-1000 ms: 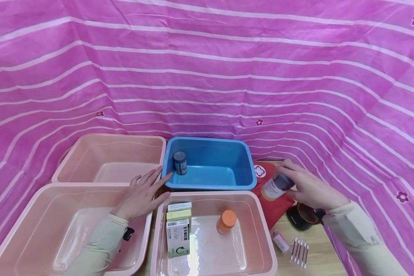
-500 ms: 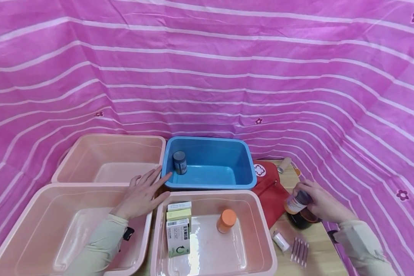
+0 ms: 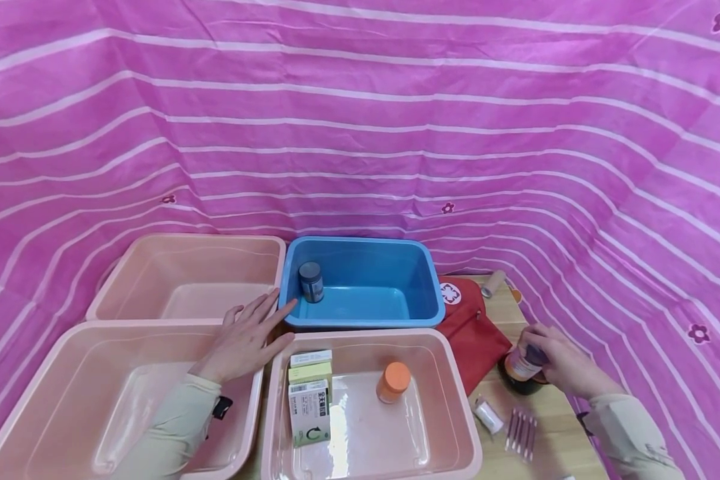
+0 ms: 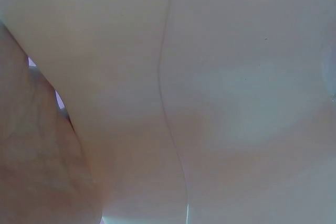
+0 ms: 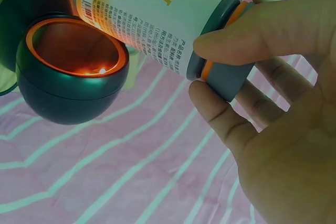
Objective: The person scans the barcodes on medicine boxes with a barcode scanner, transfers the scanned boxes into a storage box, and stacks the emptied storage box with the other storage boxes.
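My right hand (image 3: pixel 558 360) holds a vitamin bottle (image 3: pixel 521 368) by its dark cap, thumb and fingers around the lid. In the right wrist view the bottle (image 5: pixel 157 19) is tilted, with a printed barcode on its white and yellow label. It is close to a round black desktop scanner (image 5: pixel 71 100) whose orange-rimmed window glows red; whether they touch I cannot tell. My left hand (image 3: pixel 240 343) lies with fingers extended over the meeting rims of the bins and holds nothing. Only pale pink bin plastic and part of the palm show in the left wrist view.
A blue bin (image 3: pixel 366 323) contains a dark jar (image 3: pixel 311 281). The front pink bin (image 3: pixel 372 340) contains several medicine boxes (image 3: pixel 309 407) and an orange-capped bottle (image 3: pixel 393 382). A red pouch (image 3: pixel 471 333), cotton swabs (image 3: pixel 521 433) and a small white packet (image 3: pixel 488 417) lie at right.
From above the red pouch, my right hand has carried the bottle rightward and down to the black scanner. My left hand has stayed in place.
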{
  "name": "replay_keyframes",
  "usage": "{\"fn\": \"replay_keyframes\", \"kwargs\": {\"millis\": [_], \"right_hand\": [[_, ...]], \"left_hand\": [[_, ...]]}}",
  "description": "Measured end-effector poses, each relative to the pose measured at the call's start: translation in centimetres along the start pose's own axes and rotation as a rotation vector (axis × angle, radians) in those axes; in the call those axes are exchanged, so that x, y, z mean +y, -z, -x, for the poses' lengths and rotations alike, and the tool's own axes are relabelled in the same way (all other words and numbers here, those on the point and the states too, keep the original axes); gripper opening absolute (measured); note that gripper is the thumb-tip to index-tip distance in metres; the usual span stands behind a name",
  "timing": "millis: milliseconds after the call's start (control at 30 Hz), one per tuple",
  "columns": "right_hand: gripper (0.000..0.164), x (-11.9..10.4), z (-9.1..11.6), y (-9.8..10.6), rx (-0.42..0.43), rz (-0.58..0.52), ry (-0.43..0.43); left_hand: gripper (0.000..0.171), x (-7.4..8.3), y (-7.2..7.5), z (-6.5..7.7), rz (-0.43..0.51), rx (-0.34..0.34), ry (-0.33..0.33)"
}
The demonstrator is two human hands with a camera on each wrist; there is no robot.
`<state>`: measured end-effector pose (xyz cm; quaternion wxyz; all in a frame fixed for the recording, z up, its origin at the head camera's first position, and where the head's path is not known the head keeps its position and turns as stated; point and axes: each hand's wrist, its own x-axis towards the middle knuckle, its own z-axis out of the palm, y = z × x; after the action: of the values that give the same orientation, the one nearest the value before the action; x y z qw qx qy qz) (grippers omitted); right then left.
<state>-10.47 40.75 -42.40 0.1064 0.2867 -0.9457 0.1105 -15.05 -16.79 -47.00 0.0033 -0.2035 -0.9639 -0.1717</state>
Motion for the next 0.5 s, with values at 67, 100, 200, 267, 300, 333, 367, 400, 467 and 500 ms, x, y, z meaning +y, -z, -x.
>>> {"fn": "replay_keyframes", "kwargs": {"millis": [67, 100, 200, 267, 300, 333, 367, 400, 467, 500], "right_hand": [[0.065, 0.18, 0.09, -0.12, 0.015, 0.001, 0.012], [0.065, 0.27, 0.13, -0.18, 0.019, -0.002, 0.018], [0.066, 0.47, 0.21, -0.32, 0.023, -0.02, 0.026], [0.066, 0.58, 0.25, -0.42, 0.022, -0.025, 0.029], [0.066, 0.59, 0.25, -0.47, 0.023, -0.027, 0.033], [0.066, 0.65, 0.26, -0.53, 0.024, -0.034, 0.037], [0.067, 0.64, 0.27, -0.57, 0.028, -0.029, 0.04], [0.067, 0.63, 0.26, -0.61, 0.032, -0.027, 0.045], [0.068, 0.55, 0.21, -0.65, 0.039, -0.026, 0.057], [0.069, 0.5, 0.16, -0.64, 0.041, -0.031, 0.065]], "left_hand": [[0.07, -0.02, -0.05, -0.04, 0.0, -0.005, 0.002], [0.071, -0.03, -0.07, -0.06, 0.0, -0.008, 0.004], [0.071, -0.02, -0.08, -0.07, -0.003, -0.013, 0.005], [0.071, 0.01, -0.06, -0.04, -0.002, -0.012, 0.005], [0.071, 0.04, -0.03, -0.01, -0.002, -0.009, 0.005], [0.071, 0.07, 0.0, 0.02, -0.002, -0.007, 0.005], [0.071, 0.09, 0.04, 0.04, -0.003, -0.005, 0.005], [0.07, 0.13, 0.09, 0.04, -0.002, -0.004, 0.004], [0.07, 0.18, 0.18, 0.05, -0.004, -0.008, 0.009], [0.07, 0.2, 0.21, 0.07, -0.003, -0.01, 0.012]]}}
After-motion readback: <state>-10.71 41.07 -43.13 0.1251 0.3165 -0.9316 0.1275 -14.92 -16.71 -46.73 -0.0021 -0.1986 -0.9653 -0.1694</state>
